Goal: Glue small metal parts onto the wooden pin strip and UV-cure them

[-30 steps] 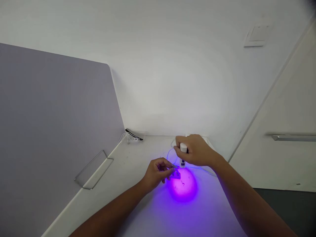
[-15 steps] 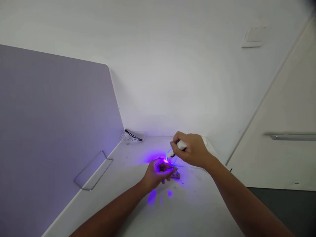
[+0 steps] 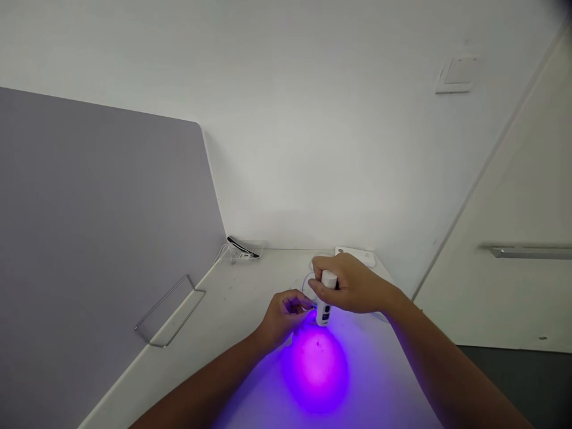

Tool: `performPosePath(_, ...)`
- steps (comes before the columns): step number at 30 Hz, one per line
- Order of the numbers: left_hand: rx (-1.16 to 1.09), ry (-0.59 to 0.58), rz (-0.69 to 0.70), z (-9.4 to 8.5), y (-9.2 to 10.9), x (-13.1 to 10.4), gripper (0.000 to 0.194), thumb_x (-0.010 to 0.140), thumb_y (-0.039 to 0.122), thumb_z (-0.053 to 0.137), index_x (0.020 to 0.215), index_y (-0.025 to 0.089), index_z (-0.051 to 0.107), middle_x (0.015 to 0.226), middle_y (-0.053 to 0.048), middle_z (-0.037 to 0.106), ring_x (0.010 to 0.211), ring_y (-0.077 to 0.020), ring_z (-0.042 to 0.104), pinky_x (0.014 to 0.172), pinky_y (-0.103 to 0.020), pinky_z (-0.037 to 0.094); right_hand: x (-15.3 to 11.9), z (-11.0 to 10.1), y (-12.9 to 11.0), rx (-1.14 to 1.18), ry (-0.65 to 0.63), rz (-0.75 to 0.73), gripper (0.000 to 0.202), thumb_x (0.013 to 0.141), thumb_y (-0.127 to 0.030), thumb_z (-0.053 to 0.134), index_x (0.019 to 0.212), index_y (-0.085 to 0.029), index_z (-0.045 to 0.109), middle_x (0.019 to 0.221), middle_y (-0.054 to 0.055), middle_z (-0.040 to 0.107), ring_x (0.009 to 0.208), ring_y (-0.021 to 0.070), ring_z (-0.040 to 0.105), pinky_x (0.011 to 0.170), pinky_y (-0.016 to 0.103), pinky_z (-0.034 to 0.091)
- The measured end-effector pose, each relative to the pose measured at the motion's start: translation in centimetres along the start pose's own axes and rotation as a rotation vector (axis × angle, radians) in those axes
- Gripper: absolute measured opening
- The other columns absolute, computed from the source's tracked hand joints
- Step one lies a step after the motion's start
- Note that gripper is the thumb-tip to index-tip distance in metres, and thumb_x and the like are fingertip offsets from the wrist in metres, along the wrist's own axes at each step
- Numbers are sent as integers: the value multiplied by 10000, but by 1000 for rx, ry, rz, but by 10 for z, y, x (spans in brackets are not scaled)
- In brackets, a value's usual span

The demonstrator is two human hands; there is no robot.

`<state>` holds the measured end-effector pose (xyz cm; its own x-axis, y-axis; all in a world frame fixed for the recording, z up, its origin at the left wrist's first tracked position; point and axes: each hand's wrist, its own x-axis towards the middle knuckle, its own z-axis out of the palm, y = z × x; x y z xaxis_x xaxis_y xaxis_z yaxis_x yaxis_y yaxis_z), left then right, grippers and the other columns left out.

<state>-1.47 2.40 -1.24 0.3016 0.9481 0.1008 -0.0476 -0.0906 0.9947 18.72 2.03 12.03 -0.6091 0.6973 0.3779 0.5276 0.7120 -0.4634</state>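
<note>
A white handheld lamp (image 3: 326, 307) is gripped in my right hand (image 3: 351, 285), nearly upright with its lower end over the table. It throws a bright violet round patch of light on the white table (image 3: 232, 351) just below. Directly left of the lamp, my left hand (image 3: 282, 316) is closed in a pinch, its fingertips lit violet near the lamp's side. What the left fingertips hold is too small and partly hidden to make out.
A clear item with a black strip and white cables (image 3: 243, 249) lies at the back left corner. A white flat box (image 3: 357, 256) sits behind my right hand. A wire frame (image 3: 170, 313) stands out at the left edge beside a grey panel (image 3: 102, 238).
The lamp has swung from tilted toward my left hand to nearly upright. Its violet light has moved from my left fingers onto the table. My right hand has shifted slightly down.
</note>
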Motion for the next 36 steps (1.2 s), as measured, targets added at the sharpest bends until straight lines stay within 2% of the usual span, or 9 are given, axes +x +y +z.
performPosePath(2,36,4,-20,0,3,-1,376,691,399,919,788,116,691,573,-4,658,430,-107,579,377,-186,418,3,5,-2,7,68,20,218,965,-351,560,793,-230,502,553,-71,587,489,104,475,566,247,334)
performPosePath(6,80,-18,-25,1,8,-2,387,743,432,884,856,104,713,725,-83,755,461,-124,624,387,-194,426,6,14,5,-88,232,53,188,986,-361,547,844,-239,533,581,-59,621,524,125,522,571,253,334)
performPosePath(10,82,-43,-21,0,6,0,393,739,435,890,874,107,722,656,-45,717,459,-107,597,393,-180,429,5,10,14,-109,262,112,213,996,-398,534,851,-243,526,565,-58,633,518,137,565,554,247,344)
performPosePath(14,48,-43,-13,-1,2,0,377,715,417,910,816,119,703,595,-11,680,446,-90,564,382,-167,425,3,3,16,-139,182,130,224,975,-395,560,816,-245,514,506,-73,602,465,132,538,539,247,328)
performPosePath(17,21,-30,-8,0,0,-1,385,695,402,924,796,120,681,581,1,664,429,-81,549,377,-164,421,2,-1,15,-157,115,83,233,933,-363,606,768,-238,499,487,-84,548,457,115,475,548,248,321)
performPosePath(22,12,-15,-11,1,0,0,408,685,421,924,787,129,658,607,-2,666,423,-84,555,364,-170,419,-4,-7,8,-95,-75,4,249,910,-329,626,728,-225,491,472,-100,437,453,91,385,543,245,295)
performPosePath(26,27,-32,-5,1,0,0,387,702,417,909,801,124,675,568,13,639,408,-81,537,376,-178,426,-5,-9,-4,12,-133,-1,248,924,-363,634,758,-225,512,511,-94,491,466,86,415,518,238,283)
performPosePath(31,134,-20,-35,1,1,-1,373,727,412,892,815,113,687,597,-20,677,452,-112,590,381,-186,437,1,4,-5,30,58,27,189,982,-358,571,844,-232,544,582,-74,622,525,105,518,589,249,360)
performPosePath(36,130,-18,-60,2,3,-1,414,745,448,878,885,100,703,777,-93,772,475,-116,629,399,-195,458,4,10,7,-56,215,61,164,990,-380,568,893,-251,539,569,-85,616,520,116,529,581,251,359)
